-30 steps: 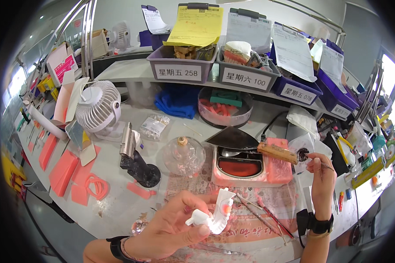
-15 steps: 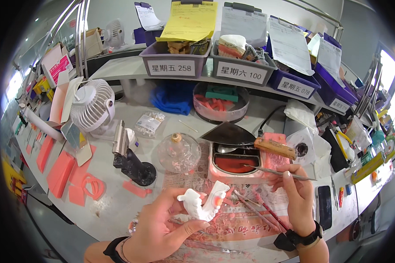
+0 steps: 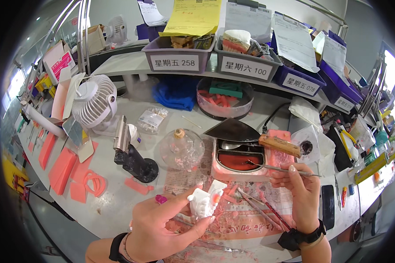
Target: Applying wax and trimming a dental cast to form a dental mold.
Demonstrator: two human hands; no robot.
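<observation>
My left hand (image 3: 156,225) grips a white plaster dental cast (image 3: 201,205) between thumb and fingers, above the newspaper; a small pink-orange wax patch shows on its right side. In my right hand (image 3: 303,193) is a thin metal wax carver (image 3: 285,170), held like a pen. Its tip is at the molten red wax (image 3: 237,162) in the front well of a wax heating pot (image 3: 241,176), though whether it dips in I cannot tell. Across the pot's back lies a dark triangular blade with a wooden handle (image 3: 278,145).
A round glass lamp (image 3: 181,151) and a black-based torch (image 3: 136,160) stand left of the pot. Pink wax sheets (image 3: 61,171) and a white fan (image 3: 94,101) are farther left. Slim tools (image 3: 261,208) lie on the wax-strewn newspaper (image 3: 180,182). A phone (image 3: 327,206) lies right.
My left hand has turned the cast, so its open arch now shows narrower. The carver's tip stays over the wax well. The whole view has shifted slightly.
</observation>
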